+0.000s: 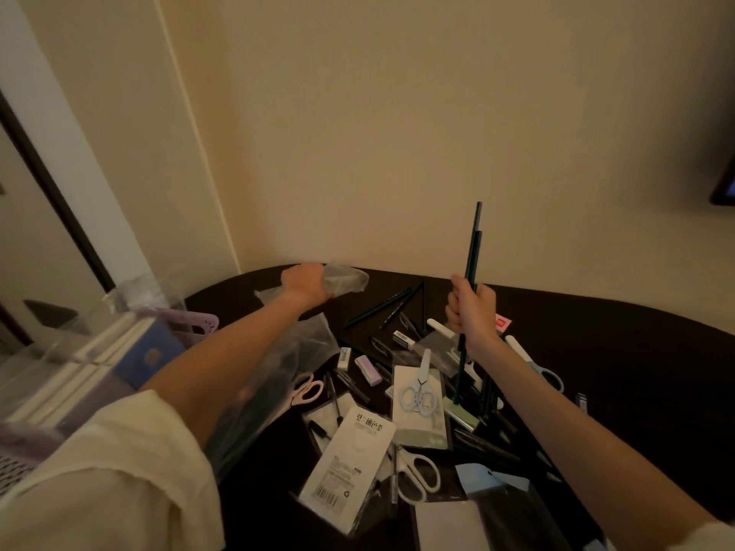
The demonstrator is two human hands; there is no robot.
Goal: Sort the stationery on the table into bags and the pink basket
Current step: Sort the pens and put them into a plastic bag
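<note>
The table (596, 332) is dark brown, the wall (397, 133) cream. The pencils (474, 248) are dark teal, the basket (199, 324) pale pink with small holes, and the bag (346, 278) clear. Scissors (417, 471) have white handles, another pair (308, 389) pink; the eraser (368, 369) is lilac.

single head view – looks forward, down over table (596, 324), near, wall behind

A bundle of dark green pencils (472, 264) is held upright above the dark table (596, 332). At ten o'clock from it, a crumpled clear plastic bag (346, 278) is gripped at the table's far edge. At eight o'clock, a pink basket (195, 324) stands beside the table's left end. Packaged scissors (417, 395), erasers (368, 369) and loose pencils (378, 308) are scattered across the tabletop.
</note>
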